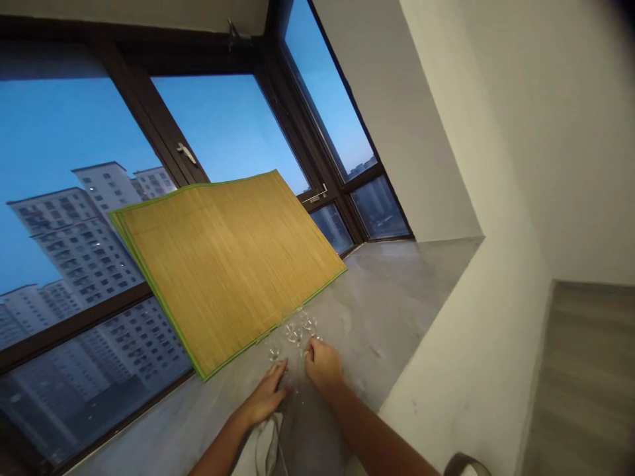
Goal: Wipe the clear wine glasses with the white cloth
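Observation:
Several small clear glasses stand close together on the grey window ledge (364,317), just beyond my hands. My left hand (265,396) reaches up from below. Its fingers are stretched out, the thumb held apart, and the fingertips come to the foot of the nearest glass (274,352). My right hand (323,365) is closed, its curled fingers right against the lower part of the farthest glass (308,322). What is inside those fingers is hidden. Between the two hands, a little beyond them, is another glass (294,332).
Behind the glasses a yellow bamboo mat (223,258) with green edging leans against the dark-framed window (143,99). A white wall (456,344) runs down at the right, with a greyish floor (585,377) beyond it. Pale cloth (260,443) with a cord lies below my left hand.

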`<state>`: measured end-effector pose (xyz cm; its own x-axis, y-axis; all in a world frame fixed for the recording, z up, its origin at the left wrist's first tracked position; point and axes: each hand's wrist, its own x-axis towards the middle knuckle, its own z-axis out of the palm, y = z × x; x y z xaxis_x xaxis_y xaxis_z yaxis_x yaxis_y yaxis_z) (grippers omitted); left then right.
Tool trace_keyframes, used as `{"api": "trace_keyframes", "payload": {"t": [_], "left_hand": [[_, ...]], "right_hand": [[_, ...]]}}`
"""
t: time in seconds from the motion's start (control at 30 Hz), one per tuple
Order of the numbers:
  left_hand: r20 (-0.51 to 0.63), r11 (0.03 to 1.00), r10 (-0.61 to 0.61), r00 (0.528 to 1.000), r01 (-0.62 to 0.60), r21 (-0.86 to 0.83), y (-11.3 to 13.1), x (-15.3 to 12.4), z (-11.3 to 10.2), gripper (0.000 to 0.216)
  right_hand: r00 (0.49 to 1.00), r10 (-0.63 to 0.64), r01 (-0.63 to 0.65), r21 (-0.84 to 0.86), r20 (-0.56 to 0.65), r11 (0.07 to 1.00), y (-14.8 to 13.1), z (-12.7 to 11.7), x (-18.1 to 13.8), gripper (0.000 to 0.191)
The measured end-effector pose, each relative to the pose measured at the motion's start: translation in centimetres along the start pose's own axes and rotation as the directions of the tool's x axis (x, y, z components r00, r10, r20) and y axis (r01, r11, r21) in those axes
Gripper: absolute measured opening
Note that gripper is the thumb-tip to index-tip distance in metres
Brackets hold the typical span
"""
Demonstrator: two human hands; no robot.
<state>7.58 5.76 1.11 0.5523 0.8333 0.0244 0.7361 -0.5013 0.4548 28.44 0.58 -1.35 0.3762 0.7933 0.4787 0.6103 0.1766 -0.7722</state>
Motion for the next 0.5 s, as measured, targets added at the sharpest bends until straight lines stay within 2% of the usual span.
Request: {"api": "trace_keyframes", "payload": {"t": [0.1, 0.2, 0.33, 0.5], "left_hand": [[-0.039, 0.998, -0.051, 0.998, 0.051, 0.019, -0.9, -0.4, -0.5, 0.081], [-0.121, 0.99, -0.136, 0.983, 0.138, 0.007, -2.4, -1.4, -1.9, 0.084], [-0.186, 0.962, -0.27, 0.945, 0.274, -0.005, -6.1, -3.2, -3.6, 0.088], [-0.234, 0.92, -0.358, 0.904, 0.385, 0.079, -10.8, -5.4, -4.0, 0.082]], "right_hand": [[1.0, 0.002, -0.002, 0.005, 0.016, 1.0, 0.0, -0.2, 0.0, 0.018], [1.0, 0.004, -0.004, 0.007, 0.03, 1.0, 0.0, -0.3, 0.0, 0.019], [0.999, 0.012, -0.012, 0.003, 0.043, 1.0, -0.1, -0.5, -0.1, 0.019], [0.998, 0.001, -0.001, 0.001, 0.065, 1.0, -0.1, -0.7, 0.0, 0.018]]}}
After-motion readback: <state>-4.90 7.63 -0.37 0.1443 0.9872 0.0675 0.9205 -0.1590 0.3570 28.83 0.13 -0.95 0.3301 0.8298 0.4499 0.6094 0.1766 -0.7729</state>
